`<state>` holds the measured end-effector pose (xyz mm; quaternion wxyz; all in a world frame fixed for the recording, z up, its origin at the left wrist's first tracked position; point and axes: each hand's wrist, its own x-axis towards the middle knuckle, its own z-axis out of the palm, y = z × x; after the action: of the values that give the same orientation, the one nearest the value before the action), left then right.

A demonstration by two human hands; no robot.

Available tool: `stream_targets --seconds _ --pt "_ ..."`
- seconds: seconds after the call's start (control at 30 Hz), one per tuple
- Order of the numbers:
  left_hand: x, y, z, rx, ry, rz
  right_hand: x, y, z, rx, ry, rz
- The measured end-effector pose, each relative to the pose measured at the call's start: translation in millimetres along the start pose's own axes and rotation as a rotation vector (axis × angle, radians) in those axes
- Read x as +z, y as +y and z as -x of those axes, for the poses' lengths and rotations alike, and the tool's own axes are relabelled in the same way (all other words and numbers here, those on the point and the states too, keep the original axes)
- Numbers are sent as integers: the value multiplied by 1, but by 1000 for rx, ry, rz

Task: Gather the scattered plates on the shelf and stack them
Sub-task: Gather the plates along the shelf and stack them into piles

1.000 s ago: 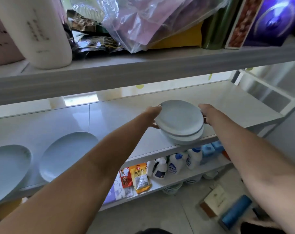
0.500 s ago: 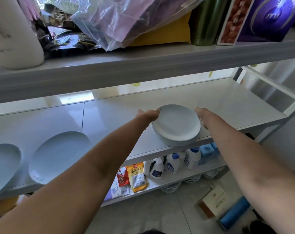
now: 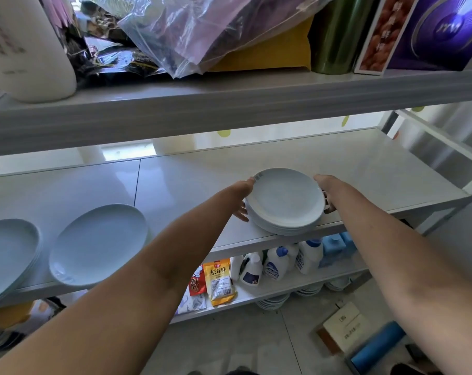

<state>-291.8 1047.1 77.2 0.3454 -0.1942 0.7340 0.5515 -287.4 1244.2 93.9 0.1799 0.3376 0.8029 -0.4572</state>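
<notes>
our left hand cups the left rim of the stack, fingers curled under its near-left edge, thumb side up on the rim. our right hand grips the opposite rim, its fingers wrapped beneath the right edge; only the tips show past the plates. so both hands close on the stack, one on each side, and it lies between them. the stack rests on the shelf, just at its front edge, and its near rim hangs slightly over that edge. we count several white plates in it but cannot tell how many.

well to the left of our left fingers, a single pale plate lies near the same front edge. farther left still, another plate pile runs out of view.

below our hands, on the lower shelf, white bottles stand in a row, with an orange packet to their left. above our hands, on the upper shelf, sit a clear bag, a white jug far left and a purple box far right.
</notes>
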Motion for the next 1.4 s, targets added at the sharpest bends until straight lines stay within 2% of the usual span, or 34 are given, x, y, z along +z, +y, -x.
stream_targets --seconds 0.47,0.7,0.93,1.1,1.17,1.23,1.3,1.4 --pt "-27 -23 20 -16 41 -12 30 -8 31 -23 -88 156" --pt "-70 -58 42 37 150 25 80 -18 56 -86 -141 204" --pt "-130 -99 69 126 117 177 143 -30 100 -99 -210 217" --pt "-165 -110 95 291 139 167 186 -39 121 -177 -86 169" --pt "-185 -114 105 337 213 182 207 -46 128 -258 82 179" --pt "-212 -125 110 347 319 200 228 -53 139 -345 328 318" --pt "-240 -145 111 323 393 230 251 -63 152 -526 404 365" --pt "-276 -178 114 253 442 274 288 -77 172 -572 117 183"
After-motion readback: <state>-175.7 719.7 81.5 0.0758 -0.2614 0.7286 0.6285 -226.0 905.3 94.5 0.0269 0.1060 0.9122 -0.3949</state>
